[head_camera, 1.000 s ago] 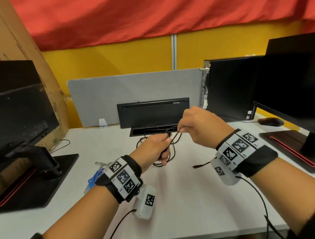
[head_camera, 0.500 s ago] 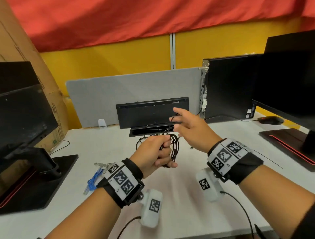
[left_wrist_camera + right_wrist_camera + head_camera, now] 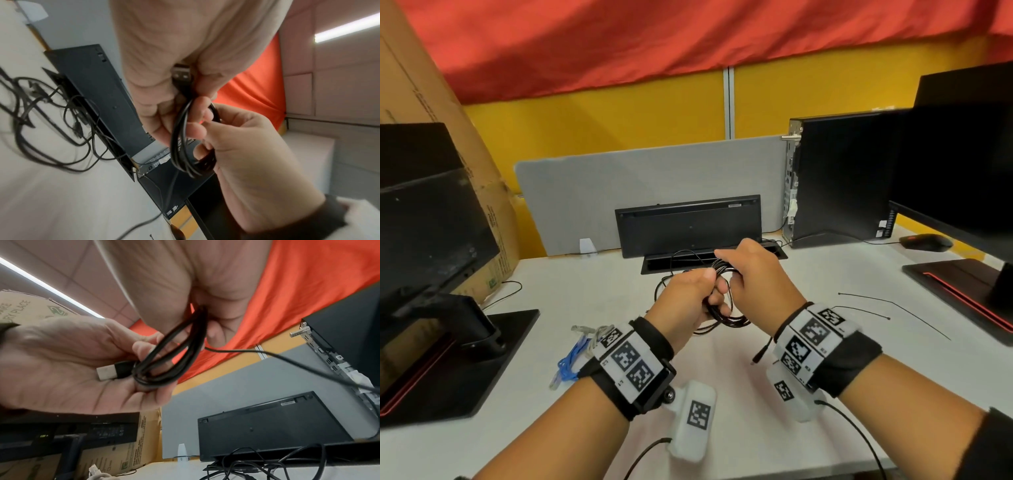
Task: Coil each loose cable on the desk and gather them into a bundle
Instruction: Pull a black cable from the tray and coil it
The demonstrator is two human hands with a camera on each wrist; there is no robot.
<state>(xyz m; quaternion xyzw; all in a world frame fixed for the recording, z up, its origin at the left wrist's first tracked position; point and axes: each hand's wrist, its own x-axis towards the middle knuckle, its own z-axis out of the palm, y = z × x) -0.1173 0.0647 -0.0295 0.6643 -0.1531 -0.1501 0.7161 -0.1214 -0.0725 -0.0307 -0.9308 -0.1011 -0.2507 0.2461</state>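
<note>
A coiled black USB cable [image 3: 724, 308] is being held above the white tabletop [image 3: 722, 394] between both hands, in front of the upturned black keyboard [image 3: 688, 226]; the left hand [image 3: 688, 301] is being kept raised with its wrist turned inward, and its fingers [image 3: 197, 129] are being curled round the gathered loops, with the USB plug [image 3: 182, 74] being pressed against the palm; the right hand [image 3: 756, 284] is being held just beside it, knuckles upward, and its fingers [image 3: 213, 332] are being closed in a pinch on the top of the same coil, the two hands touching at the fingertips; from the right-wrist view a single strand of the cable is being seen trailing away toward the desktop computer [image 3: 839, 174], where it goes out of sight; the lower loops are being left hanging beneath the hands, close over the tabletop; a tangle of loose black cables [image 3: 265, 465] is lying at the cable slot [image 3: 714, 262] behind the hands; a blue network cable [image 3: 571, 363] is lying to the left beside a monitor base [image 3: 465, 359]; two thin black zip ties [image 3: 893, 308] are lying to the right, well apart from the coil; a black mouse [image 3: 926, 242] is resting further back on the right.
</note>
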